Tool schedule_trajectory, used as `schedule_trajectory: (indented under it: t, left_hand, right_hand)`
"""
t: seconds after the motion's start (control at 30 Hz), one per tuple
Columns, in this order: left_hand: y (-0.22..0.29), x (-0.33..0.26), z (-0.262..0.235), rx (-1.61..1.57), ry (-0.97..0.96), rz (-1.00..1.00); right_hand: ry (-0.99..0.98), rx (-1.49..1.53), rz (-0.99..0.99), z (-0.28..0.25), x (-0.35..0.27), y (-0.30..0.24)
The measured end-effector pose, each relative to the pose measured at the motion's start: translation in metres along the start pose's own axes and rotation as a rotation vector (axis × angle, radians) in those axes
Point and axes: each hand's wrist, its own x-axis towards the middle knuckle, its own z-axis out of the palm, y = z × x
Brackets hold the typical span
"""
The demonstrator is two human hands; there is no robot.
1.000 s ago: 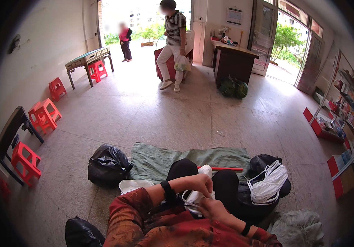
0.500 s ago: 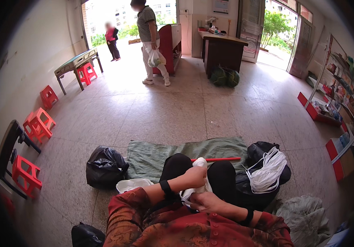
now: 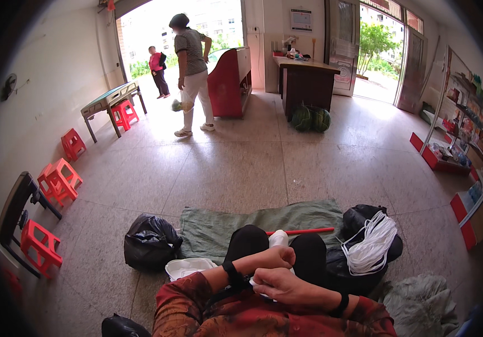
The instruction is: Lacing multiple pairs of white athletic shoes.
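Between my black-clad knees stands a white piece (image 3: 278, 238), shaped somewhat like a shoe; its lower part is hidden behind my hands. My left hand (image 3: 279, 257) is closed above it, fingers curled, and what it may hold is too small to tell. My right hand (image 3: 279, 283) is closed just nearer to me, the thumb and fingers pinching the white piece's near edge. To the right, a bundle of white cords (image 3: 370, 244) lies over a black plastic bag (image 3: 359, 216). More white pieces (image 3: 188, 267) are stacked by my left elbow.
A green cloth (image 3: 210, 224) with a red rod (image 3: 309, 231) lies ahead on the floor. Another black bag (image 3: 151, 242) stands left, a greyish sack (image 3: 421, 303) right. Red stools (image 3: 40, 247) line the left wall; shelves (image 3: 460, 129) stand right. A person (image 3: 191, 67) carries a bag near the doorway.
My left hand has drawn back toward me and shifted right, nearer my right hand. My right hand has turned, its back now more visible. The standing person has moved left.
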Motion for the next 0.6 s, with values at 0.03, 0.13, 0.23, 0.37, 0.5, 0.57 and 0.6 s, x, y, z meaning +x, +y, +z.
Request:
schedule_trajectory:
  t: [0.03, 0.13, 0.23, 0.37, 0.5, 0.57, 0.6]
  left_hand:
    - [0.001, -0.005, 0.002, -0.096, 0.020, 0.026]
    - [0.006, -0.027, 0.004, 0.224, 0.037, 0.427]
    - [0.013, -0.045, 0.016, -0.020, -0.033, 0.290]
    - [0.012, -0.053, 0.021, -0.231, 0.294, 0.230]
    - [-0.008, -0.073, 0.014, -0.851, 0.466, 0.279]
    - [-0.016, -0.089, 0.009, -0.971, 0.477, 0.281]
    - [-0.020, -0.092, 0.012, -0.942, 0.447, 0.189]
  right_hand:
    - [0.040, 0.073, -0.017, -0.012, -0.002, -0.007]
    - [0.286, 0.044, -0.019, -0.050, -0.010, -0.014]
    - [0.348, -0.002, 0.250, -0.076, -0.019, -0.005]
    - [0.566, -0.271, -0.045, -0.097, -0.044, 0.019]
    - [0.877, -0.309, 0.125, -0.126, -0.085, 0.049]
    - [0.903, -0.361, 0.217, -0.122, -0.093, 0.065]
    - [0.901, -0.453, 0.169, -0.115, -0.092, 0.073]
